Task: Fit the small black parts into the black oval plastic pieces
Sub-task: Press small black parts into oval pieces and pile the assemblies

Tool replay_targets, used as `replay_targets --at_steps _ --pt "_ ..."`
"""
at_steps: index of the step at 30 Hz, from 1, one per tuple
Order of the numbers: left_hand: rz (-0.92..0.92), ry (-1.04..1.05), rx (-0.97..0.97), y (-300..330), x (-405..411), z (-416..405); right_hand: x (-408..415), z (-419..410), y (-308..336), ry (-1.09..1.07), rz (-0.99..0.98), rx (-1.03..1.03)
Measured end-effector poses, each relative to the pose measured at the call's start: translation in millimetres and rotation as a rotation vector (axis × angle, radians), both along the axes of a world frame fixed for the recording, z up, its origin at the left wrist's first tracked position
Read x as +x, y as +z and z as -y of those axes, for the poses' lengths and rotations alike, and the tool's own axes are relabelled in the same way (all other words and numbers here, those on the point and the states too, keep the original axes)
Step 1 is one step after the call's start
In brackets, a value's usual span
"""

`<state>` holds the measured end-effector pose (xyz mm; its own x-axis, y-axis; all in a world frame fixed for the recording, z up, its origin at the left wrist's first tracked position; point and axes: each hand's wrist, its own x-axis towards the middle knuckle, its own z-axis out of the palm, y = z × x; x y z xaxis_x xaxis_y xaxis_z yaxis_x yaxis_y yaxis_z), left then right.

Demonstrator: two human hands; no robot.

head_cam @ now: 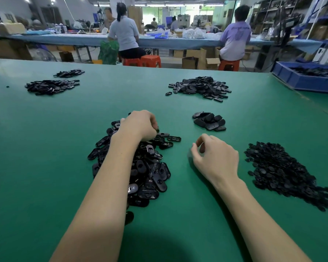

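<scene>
Big green table is set up like a workflow: ovals heaped by the left hand, small parts piled on the right, probably so each hand feeds itself. Little stack behind looks finished. Left hand's fingers curl into the ovals, seemingly picking one. Right hand hovers between the piles, thumb and forefinger nearly pinched, can't tell if it holds anything.

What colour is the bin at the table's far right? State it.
Blue, seen in the head view: the plastic bin holding black parts.
</scene>
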<state>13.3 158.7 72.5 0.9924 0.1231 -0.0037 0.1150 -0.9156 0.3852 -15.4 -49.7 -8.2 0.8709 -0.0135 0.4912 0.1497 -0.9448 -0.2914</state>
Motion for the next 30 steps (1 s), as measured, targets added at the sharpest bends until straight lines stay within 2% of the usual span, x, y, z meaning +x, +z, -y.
replay_targets --at_steps 7,13,16,25,30 --pt "-0.079 -0.001 -0.066 -11.0 2.1 -2.1 -4.5 -2.5 0.5 0.100 0.036 0.010" --pt "-0.050 0.003 -0.002 -12.2 -0.1 1.9 -2.8 0.8 -0.1 0.087 0.031 0.031" --pt "-0.007 0.001 -0.034 -10.2 1.4 4.8 -3.5 0.2 -0.1 0.087 0.027 0.039" --pt "0.012 -0.204 -0.460 -10.4 -3.1 51.2 0.0 7.6 7.7 0.041 -0.039 0.106" --pt "-0.048 -0.279 -1.059 -24.2 -9.1 93.5 10.5 44.0 27.9 0.027 -0.292 0.095"
